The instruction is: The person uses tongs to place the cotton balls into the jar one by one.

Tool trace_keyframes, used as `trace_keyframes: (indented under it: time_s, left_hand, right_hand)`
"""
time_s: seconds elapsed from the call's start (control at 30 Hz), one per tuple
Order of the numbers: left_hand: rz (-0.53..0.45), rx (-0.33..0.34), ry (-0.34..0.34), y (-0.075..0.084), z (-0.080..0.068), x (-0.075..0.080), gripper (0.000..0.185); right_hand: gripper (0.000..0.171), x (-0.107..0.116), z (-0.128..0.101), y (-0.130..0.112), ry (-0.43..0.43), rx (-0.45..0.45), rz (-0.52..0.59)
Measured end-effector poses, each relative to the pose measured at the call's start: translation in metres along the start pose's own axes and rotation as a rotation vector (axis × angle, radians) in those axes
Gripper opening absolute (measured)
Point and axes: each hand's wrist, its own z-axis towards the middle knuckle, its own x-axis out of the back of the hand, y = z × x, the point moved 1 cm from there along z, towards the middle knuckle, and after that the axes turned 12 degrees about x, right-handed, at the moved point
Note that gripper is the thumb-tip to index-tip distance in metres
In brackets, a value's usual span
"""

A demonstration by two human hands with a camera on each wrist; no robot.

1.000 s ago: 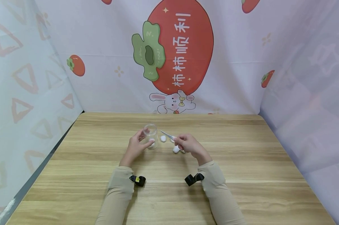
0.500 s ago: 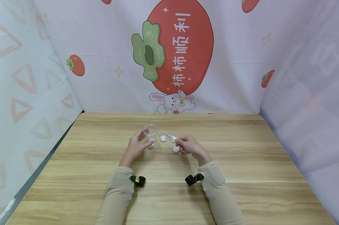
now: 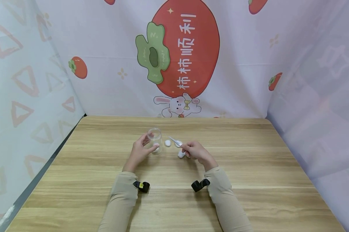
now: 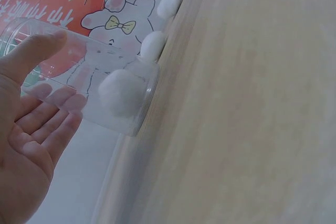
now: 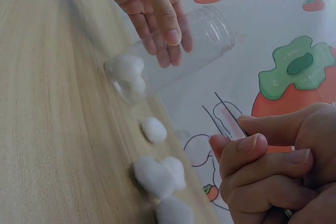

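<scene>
My left hand point(image 3: 140, 150) holds a clear, lidless jar point(image 3: 155, 134) upright on the table, thumb on one side and fingers on the other. White cotton balls point(image 5: 128, 67) lie at the bottom of the jar. Pinched between thumb and fingers of my right hand point(image 3: 195, 151) is a pair of metal tweezers point(image 3: 174, 140). Its two tips stand apart in the right wrist view, with nothing between them. Below the tweezers, several loose cotton balls lie on the table: one point(image 3: 167, 143) beside the jar, others point(image 3: 181, 154) nearer my right hand, which partly hides them.
The wood-grain table point(image 3: 249, 180) stretches around both arms. A printed cloth point(image 3: 105, 90) with persimmons and a rabbit hangs behind its back edge, and more cloth hangs at both sides. Each forearm wears a small black camera point(image 3: 200, 185).
My right hand has shifted slightly toward me and to the right, drawing the tweezers' tips away from the jar and over the loose cotton balls. My left hand and the jar stay put.
</scene>
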Motion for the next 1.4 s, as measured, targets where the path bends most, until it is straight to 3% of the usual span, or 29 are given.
trace_keyframes:
  time_s: [0.67, 1.4]
  left_hand:
    - [0.001, 0.014, -0.006, 0.002, -0.002, 0.001, 0.065]
    - [-0.011, 0.008, -0.012, 0.003, -0.002, 0.001, 0.061]
  right_hand:
    - [0.038, 0.001, 0.004, 0.008, -0.005, -0.041, -0.07]
    - [0.032, 0.0, 0.011, 0.018, -0.011, -0.114, -0.066]
